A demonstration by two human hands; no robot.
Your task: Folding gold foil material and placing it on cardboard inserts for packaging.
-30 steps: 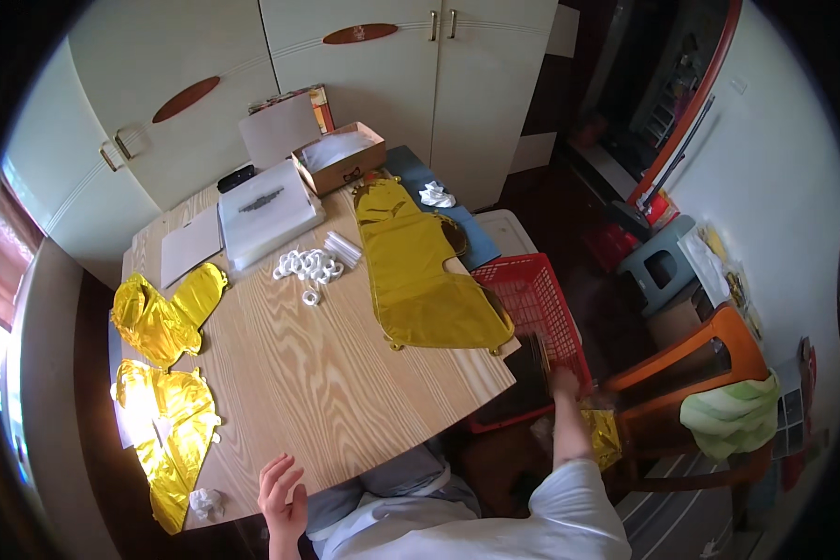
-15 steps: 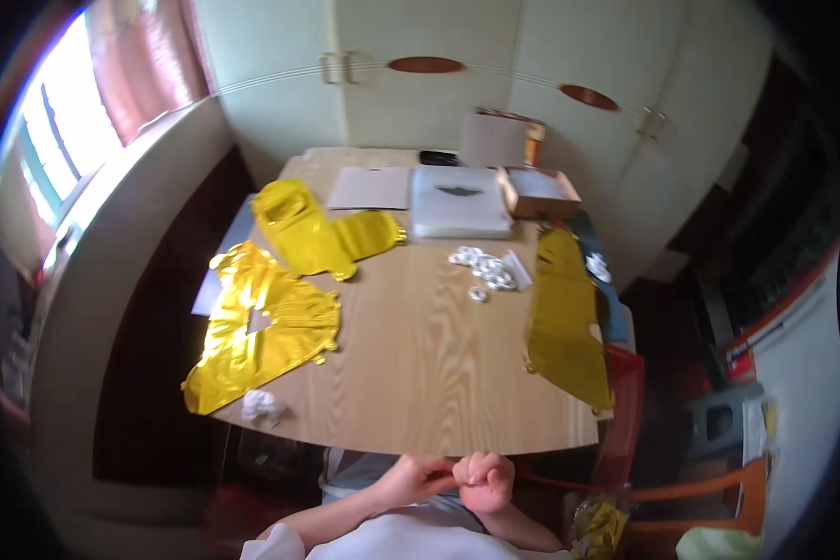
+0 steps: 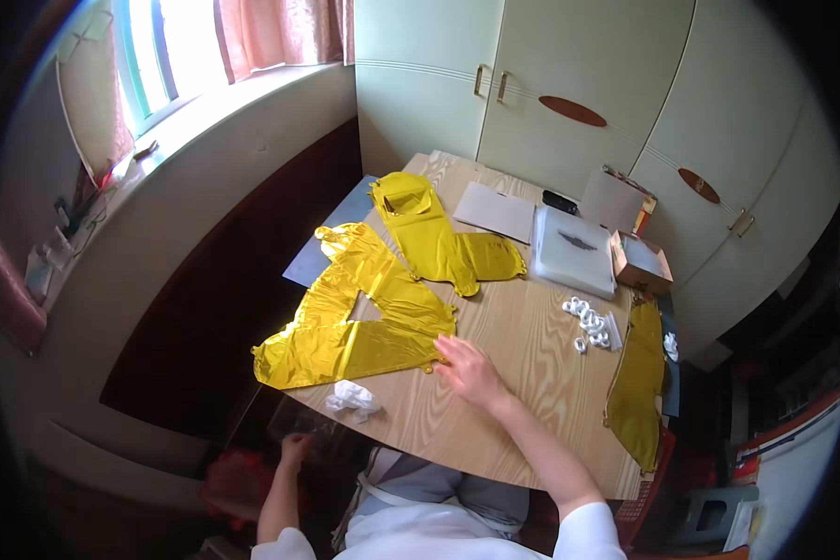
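My right hand (image 3: 471,371) lies over the table with its fingers stretched out flat, at the right edge of a flat gold foil balloon (image 3: 331,350) shaped like a letter A. Its fingertips reach the foil's edge and do not grip it. Below the table's front left edge hangs my left hand (image 3: 296,450), its fingers curled, beside something see-through in the dark. What it holds, if anything, is hidden. A second gold foil balloon (image 3: 425,229) lies just behind the first. Near the front edge sits a crumpled white tissue (image 3: 352,399).
Another gold balloon (image 3: 637,392) lies along the table's right side. Several white ribbon rolls (image 3: 590,322) are close to it. At the back are a clear plastic pack (image 3: 569,257), an open cardboard box (image 3: 646,266) and a grey sheet (image 3: 495,210). A red stool (image 3: 243,490) stands at lower left.
My view has swung to the left. My hands, together in front of my lap before, are now apart: the right reaches forward to the A-shaped balloon, the left has dropped below the table edge.
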